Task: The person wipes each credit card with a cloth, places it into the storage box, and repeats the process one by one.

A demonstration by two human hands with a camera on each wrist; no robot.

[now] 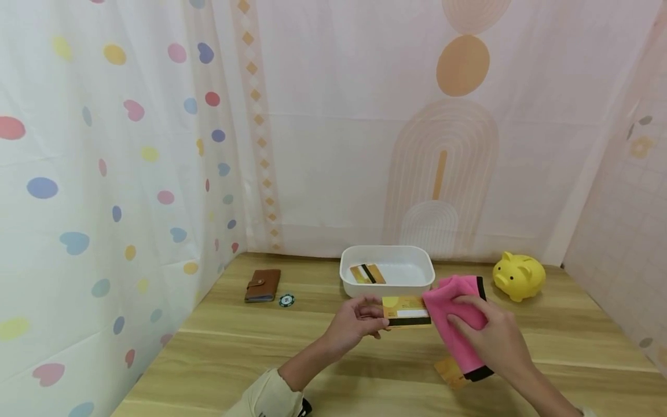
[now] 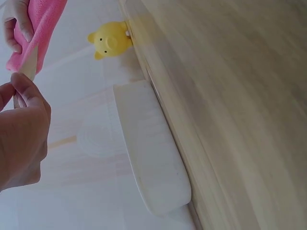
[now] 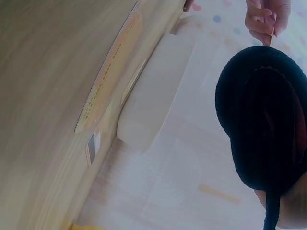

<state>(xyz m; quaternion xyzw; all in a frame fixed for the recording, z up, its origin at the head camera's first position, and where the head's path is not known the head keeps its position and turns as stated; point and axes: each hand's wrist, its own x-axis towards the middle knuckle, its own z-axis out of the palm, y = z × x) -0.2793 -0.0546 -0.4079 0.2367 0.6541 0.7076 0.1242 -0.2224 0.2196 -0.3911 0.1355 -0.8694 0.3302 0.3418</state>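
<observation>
My left hand (image 1: 356,323) pinches a yellow-orange bank card (image 1: 406,311) at its left end, the black stripe side facing me. Over the card's right end lies a pink cloth (image 1: 458,318) with black edging, which my right hand (image 1: 492,333) grips between thumb and fingers. In the left wrist view the cloth (image 2: 43,28) folds around the card's far end. The cloth's dark edge (image 3: 249,120) fills much of the right wrist view and hides most of the right hand. Below the cloth, another orange card (image 1: 450,372) lies on the table, partly covered from above.
Behind the hands stands a white plastic bin (image 1: 387,288) with a striped card (image 1: 368,273) inside. A yellow piggy bank (image 1: 519,277) sits at the back right. To the left are a brown wallet (image 1: 263,285) and a poker chip (image 1: 286,300). Curtains (image 1: 323,174) rise behind the wooden table (image 1: 250,359).
</observation>
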